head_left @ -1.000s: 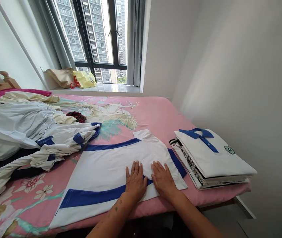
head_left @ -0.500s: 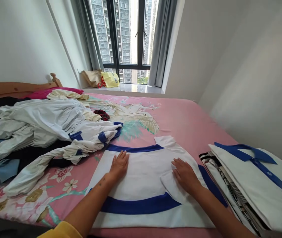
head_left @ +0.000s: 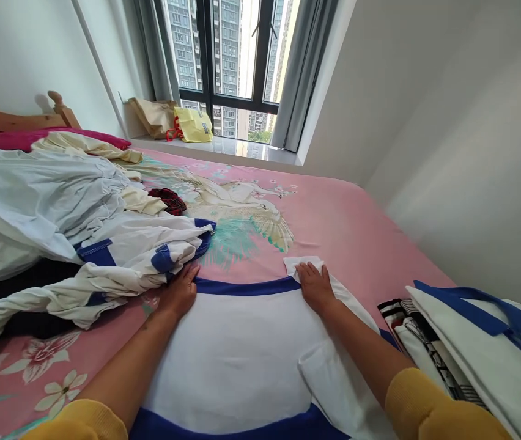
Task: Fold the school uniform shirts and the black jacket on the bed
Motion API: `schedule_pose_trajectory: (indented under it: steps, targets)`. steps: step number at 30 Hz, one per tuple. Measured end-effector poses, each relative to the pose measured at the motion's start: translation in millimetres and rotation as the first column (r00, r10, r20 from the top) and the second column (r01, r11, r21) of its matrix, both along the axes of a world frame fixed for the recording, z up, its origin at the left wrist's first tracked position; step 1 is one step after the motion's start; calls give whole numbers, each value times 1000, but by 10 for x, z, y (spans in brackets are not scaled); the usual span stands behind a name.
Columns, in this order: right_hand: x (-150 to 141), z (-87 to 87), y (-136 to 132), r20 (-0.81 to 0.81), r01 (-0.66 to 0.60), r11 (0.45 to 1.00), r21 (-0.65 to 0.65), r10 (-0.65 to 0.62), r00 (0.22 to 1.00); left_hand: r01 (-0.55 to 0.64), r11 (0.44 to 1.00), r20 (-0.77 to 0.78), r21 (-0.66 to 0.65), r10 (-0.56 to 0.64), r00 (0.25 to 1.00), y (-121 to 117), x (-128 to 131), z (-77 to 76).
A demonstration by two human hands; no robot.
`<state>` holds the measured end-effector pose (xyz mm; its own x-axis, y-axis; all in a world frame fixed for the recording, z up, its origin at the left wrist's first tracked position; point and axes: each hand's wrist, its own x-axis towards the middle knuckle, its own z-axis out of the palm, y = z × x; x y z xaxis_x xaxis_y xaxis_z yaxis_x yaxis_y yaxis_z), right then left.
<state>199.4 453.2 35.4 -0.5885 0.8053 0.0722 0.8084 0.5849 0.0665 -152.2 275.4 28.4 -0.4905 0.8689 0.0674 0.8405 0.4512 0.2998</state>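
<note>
The left hand (head_left: 181,290) meets the far-left corner of the shirt (head_left: 242,354). The right hand (head_left: 316,286) covers its sleeve (head_left: 290,264) (whether either grips, I can't tell).

daylight enters a dark-framed window (head_left: 230,61) between grey curtains (head_left: 301,73); pale walls (head_left: 425,91) stand around a pink-sheeted bed (head_left: 334,211) with a wooden headboard (head_left: 8,121).

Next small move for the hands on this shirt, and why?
Probably the right hand should fold the far sleeve in over the white shirt. That hand is at the sleeve, which juts out past the far blue stripe, while the near sleeve lies across the white cloth. The left hand is by the stripe's other end.
</note>
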Motion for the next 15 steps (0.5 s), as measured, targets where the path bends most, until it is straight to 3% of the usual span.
schedule_pose_trajectory:
  steps: [5, 9, 12, 15]
  targets:
    - [-232, 196, 532, 152, 46, 985, -168, -20, 988, 1, 994, 23, 110, -3, 1000, -8, -50, -43]
    - [-234, 375, 869, 221, 111, 953, -283, -48, 974, 17, 988, 5, 151, -18, 1000, -38, -37, -43]
    - [-208, 458, 882, 257, 124, 950, -286, -49, 965, 9, 992, 23, 126, -12, 1000, -37, -28, -27]
    - [-221, 544, 705, 254, 46, 975, -219, 12, 967, 11, 999, 35, 50, -13, 999, -21, -25, 42]
